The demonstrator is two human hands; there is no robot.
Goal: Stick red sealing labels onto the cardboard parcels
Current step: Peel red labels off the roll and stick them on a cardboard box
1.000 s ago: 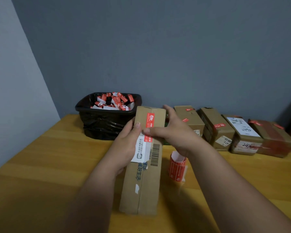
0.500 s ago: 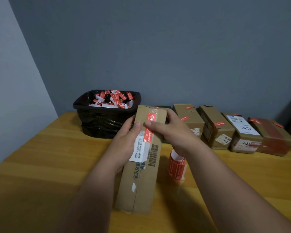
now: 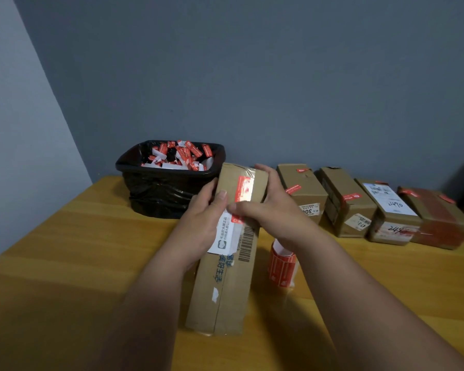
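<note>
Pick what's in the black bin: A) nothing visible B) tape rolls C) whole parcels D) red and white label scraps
D: the black bin at the back left of the table holds a heap of red and white label scraps; the parcels sit outside it.

Matt brown cardboard parcel point(image 3: 227, 277), glossy red label point(image 3: 243, 189), crinkled shiny black plastic bin liner point(image 3: 158, 194), smooth wooden table point(image 3: 65, 263)

Small parcel-packing corner — labelled cardboard parcels point(image 3: 346, 202) lined on a wooden table point(image 3: 65, 263).
</note>
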